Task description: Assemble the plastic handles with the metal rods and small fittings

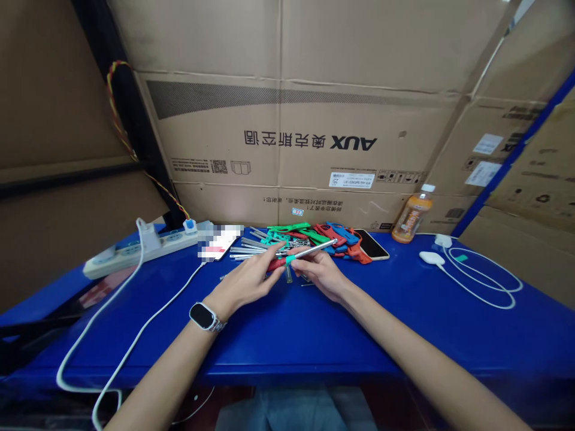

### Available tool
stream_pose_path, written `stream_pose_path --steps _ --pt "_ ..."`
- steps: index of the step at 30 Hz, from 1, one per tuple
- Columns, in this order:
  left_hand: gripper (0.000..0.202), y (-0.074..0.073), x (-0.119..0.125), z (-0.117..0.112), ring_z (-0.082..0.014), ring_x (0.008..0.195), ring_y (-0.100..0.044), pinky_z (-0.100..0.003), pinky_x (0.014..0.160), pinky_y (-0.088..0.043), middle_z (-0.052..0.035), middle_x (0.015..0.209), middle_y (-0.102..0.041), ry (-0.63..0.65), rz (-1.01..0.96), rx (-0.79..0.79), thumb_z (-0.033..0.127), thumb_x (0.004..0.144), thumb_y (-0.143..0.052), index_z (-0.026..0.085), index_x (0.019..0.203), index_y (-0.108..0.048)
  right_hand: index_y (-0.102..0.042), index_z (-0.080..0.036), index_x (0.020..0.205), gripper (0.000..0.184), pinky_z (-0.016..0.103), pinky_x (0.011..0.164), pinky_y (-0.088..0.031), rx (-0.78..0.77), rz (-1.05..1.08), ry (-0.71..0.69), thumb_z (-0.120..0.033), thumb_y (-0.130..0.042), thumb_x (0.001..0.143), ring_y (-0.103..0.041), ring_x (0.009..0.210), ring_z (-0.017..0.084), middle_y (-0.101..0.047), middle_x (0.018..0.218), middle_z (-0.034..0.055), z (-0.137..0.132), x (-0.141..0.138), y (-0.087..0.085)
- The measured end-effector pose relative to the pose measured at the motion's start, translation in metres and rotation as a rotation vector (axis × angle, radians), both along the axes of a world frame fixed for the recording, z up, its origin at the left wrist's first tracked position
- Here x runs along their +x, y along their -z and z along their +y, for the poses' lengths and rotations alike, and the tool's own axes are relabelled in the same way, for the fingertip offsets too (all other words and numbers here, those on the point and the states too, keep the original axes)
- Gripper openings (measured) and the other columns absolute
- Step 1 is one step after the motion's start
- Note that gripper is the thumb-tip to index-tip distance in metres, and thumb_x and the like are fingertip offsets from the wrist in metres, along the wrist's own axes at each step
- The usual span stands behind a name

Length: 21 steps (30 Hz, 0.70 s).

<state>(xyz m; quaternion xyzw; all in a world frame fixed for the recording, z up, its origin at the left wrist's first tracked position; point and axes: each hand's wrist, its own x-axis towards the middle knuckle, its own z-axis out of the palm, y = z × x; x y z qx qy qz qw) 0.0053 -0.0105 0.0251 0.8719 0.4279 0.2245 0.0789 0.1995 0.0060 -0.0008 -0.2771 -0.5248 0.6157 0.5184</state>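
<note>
Over the middle of the blue table, both hands are on a slim rod with a red handle, a teal collar and a silver metal shaft [314, 249], its shaft slanting up to the right. My left hand [252, 276], with a watch on its wrist, is closed with thumb and fingers about the red end. At the teal collar, my right hand [324, 274] pinches the rod from the right. Behind the hands lies a pile of metal tubes [249, 246], teal pieces [271, 236], and green [290, 227], red and blue [344, 232] plastic parts, partly hidden by the hands.
A phone [229, 239] and a white power strip [175, 240] with cables are at the left. Right of the pile are a dark-screened phone [372, 244], an orange drink bottle [411, 216] and a white charger [432, 258] with coiled cable. Cardboard [215, 120] walls the back.
</note>
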Motion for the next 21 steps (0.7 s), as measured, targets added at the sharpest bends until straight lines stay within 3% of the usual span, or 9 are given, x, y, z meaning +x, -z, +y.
stream_pose_path --steps 4,8,10,13,21 --pt "0.060 0.001 0.002 -0.003 -0.0284 0.096 -0.068 -0.039 0.085 -0.052 -0.0129 0.115 -0.068 0.017 0.021 0.007 0.021 0.090 -0.047 0.018 0.149 -0.034 -0.076 -0.021 0.085 0.023 0.026 0.062 -0.045 0.050 -0.052 -0.023 -0.024 -0.082 0.063 -0.056 0.066 0.012 -0.067 0.073 -0.0006 -0.004 0.000 -0.001" --pt "0.058 0.003 0.003 -0.002 -0.0289 0.103 -0.067 -0.041 0.087 -0.052 -0.0148 0.120 -0.066 0.007 0.039 0.056 0.021 0.091 -0.045 0.017 0.148 -0.033 -0.072 -0.021 0.095 0.030 0.027 0.060 -0.046 0.100 -0.048 0.006 -0.031 -0.081 0.068 -0.058 0.062 0.013 -0.065 0.067 -0.0015 -0.008 0.002 -0.005" --pt "0.055 0.002 0.004 -0.003 -0.0285 0.105 -0.066 -0.040 0.088 -0.052 -0.0143 0.121 -0.066 -0.003 0.059 0.085 0.021 0.091 -0.045 0.017 0.146 -0.035 -0.070 -0.019 0.087 0.026 0.027 0.057 -0.046 0.126 -0.079 0.061 -0.036 -0.082 0.070 -0.057 0.056 0.012 -0.064 0.062 -0.0018 -0.008 0.001 -0.006" --pt "0.054 -0.002 0.006 -0.005 -0.0293 0.098 -0.068 -0.039 0.083 -0.052 -0.0124 0.107 -0.070 -0.041 0.125 0.098 0.021 0.090 -0.045 0.016 0.143 -0.037 -0.066 -0.018 0.076 0.028 0.027 0.054 -0.047 0.166 -0.148 0.105 -0.040 -0.082 0.069 -0.057 0.052 0.012 -0.063 0.059 -0.0017 -0.009 -0.001 -0.007" --pt "0.055 -0.003 0.008 -0.009 -0.0305 0.081 -0.071 -0.032 0.067 -0.048 -0.0067 0.085 -0.071 -0.085 0.156 0.068 0.027 0.091 -0.046 0.020 0.145 -0.033 -0.067 -0.019 0.082 0.029 0.029 0.062 -0.051 0.242 -0.220 0.060 -0.043 -0.081 0.071 -0.061 0.061 0.013 -0.064 0.066 -0.0009 -0.013 -0.002 -0.012"
